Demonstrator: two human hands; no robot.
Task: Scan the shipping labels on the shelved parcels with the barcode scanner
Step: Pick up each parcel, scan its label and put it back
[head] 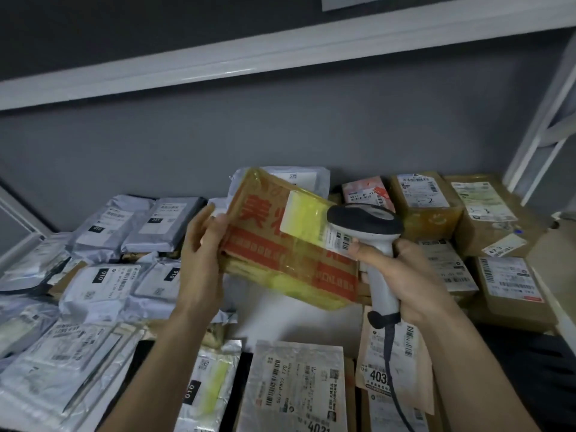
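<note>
A grey wall [156, 145] stands behind the shelving. A white shelf beam [249, 60] runs across the upper part of the view, sloping up toward the right. At the right edge a white shelf upright [542, 120] rises at a slant, with a white cross brace [558, 132] joining it. At the left edge, part of another white frame bar [18, 210] shows.

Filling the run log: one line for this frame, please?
step: scanning | left hand: holds tilted yellow-taped box | right hand: grips barcode scanner, head at the box's label | other parcels: on shelf
</note>
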